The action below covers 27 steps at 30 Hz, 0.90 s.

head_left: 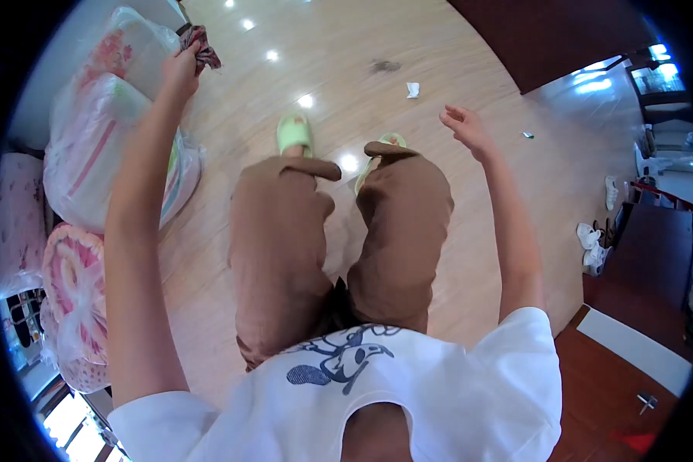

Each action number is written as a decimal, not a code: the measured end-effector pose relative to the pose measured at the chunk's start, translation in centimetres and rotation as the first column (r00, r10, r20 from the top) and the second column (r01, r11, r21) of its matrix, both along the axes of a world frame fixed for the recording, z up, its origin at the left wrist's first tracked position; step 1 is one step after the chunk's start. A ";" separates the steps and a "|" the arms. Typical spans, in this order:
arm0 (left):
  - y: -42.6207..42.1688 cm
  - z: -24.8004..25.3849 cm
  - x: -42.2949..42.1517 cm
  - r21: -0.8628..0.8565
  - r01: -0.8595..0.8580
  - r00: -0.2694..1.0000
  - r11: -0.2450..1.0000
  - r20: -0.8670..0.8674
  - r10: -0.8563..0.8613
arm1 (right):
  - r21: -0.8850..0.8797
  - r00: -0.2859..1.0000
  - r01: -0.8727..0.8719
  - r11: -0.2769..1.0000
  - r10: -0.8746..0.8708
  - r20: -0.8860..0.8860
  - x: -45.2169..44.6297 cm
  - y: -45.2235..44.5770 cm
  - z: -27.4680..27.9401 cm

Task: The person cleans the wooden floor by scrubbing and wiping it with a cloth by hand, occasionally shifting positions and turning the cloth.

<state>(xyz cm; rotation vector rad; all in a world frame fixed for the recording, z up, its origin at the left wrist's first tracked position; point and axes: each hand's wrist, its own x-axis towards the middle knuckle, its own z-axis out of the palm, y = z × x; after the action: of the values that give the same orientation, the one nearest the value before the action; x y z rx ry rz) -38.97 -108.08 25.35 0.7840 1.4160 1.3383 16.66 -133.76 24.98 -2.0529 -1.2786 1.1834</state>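
A left hand [180,73] holds out a crumpled, dark-red patterned cloth [200,48] at arm's length.

The cloth is clamped in that hand's fingers, near bulky white-and-pink bundles wrapped in clear plastic [100,146]; the right hand [468,133] extends over the pale, wood-look floor [547,208], its fingers loosely bent and slightly apart, near a small white paper-like scrap [413,90].

Plastic-wrapped bundles [92,158] crowd the left edge of the floor [508,208], while white shoes [595,259] sit near its right edge beside dark wooden furniture [643,266].
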 end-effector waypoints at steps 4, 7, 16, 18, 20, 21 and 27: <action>-2.4 -7.4 -0.9 -0.090 -0.002 0.998 0.996 -0.065 -0.004 | 0.014 0.998 -0.057 0.998 0.057 -0.002 -1.7 2.3 -8.2; -5.1 -14.5 -2.2 -0.200 -0.094 0.988 0.975 -0.139 0.067 | 0.025 0.979 -0.185 0.982 0.182 0.086 -3.8 3.3 -15.0; -9.1 -36.5 -11.5 -0.312 -0.250 0.913 0.917 -0.390 0.116 | -0.394 0.845 -0.194 0.898 0.357 0.398 -3.7 8.6 -27.3; -9.9 -35.6 -9.6 -0.380 -0.272 0.888 0.884 -0.452 0.080 | -0.362 0.773 -0.156 0.919 0.342 0.534 -4.5 8.9 -29.7; -9.9 -36.0 -8.1 -0.272 -0.272 0.650 0.923 -0.760 -0.032 | -0.399 0.761 -0.140 0.906 0.356 0.543 -6.2 9.6 -30.1; -9.9 -37.5 -8.1 -0.220 -0.278 0.542 0.935 -0.840 -0.036 | -0.447 0.791 -0.141 0.884 0.371 0.486 -7.6 10.8 -28.6; -7.3 -37.8 -0.2 -0.099 -0.300 0.222 0.949 -0.974 -0.031 | -0.567 0.837 0.070 0.821 0.261 0.481 -11.5 14.6 -31.0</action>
<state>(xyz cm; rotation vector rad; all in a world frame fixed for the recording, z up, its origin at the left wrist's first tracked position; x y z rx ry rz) -39.17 -115.34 -12.47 1.4691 2.6731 0.5924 5.19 -119.18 -6.02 -2.9644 -1.4030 1.1658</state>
